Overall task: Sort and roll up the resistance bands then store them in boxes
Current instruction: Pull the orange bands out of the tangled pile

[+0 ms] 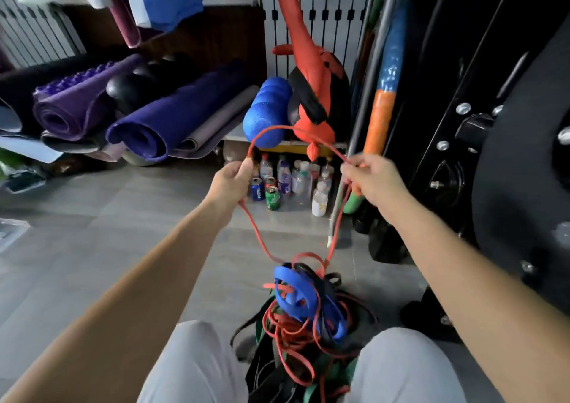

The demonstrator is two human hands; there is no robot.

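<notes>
Head view: left hand (233,177) and right hand (368,177) each pinching red band (271,128), spread apart and raised, likely to pull it clear of tangled pile (296,310) between knees (197,353).

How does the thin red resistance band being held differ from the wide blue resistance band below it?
The thin red resistance band is narrow; the wide blue resistance band is much broader. The red one is raised, pinched by the left hand and right hand; the blue one lies untouched atop the tangled pile. Both are unrolled.
</notes>
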